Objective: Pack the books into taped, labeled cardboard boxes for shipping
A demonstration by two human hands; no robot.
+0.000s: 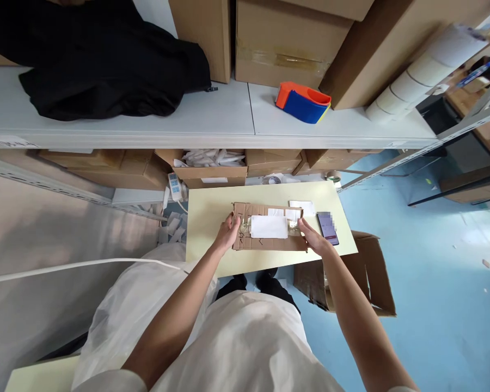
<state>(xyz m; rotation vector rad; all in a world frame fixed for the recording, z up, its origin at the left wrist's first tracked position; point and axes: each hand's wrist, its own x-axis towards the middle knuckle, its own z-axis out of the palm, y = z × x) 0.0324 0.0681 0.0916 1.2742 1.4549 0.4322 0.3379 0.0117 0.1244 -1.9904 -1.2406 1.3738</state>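
A flat brown cardboard box with clear tape and a white label on its top lies level over the pale yellow table. My left hand grips its left end, thumb on top. At the right end, my right hand holds the box by its edge, the fingers partly hidden. I cannot tell whether the box rests on the table or is slightly lifted. Right of it lie a phone with a lit screen and a small stack of white labels.
A grey shelf behind the table carries black clothing, a blue and orange holder, paper rolls and boxes. An open carton stands on the floor at right. A plastic bag lies at left, near a power strip.
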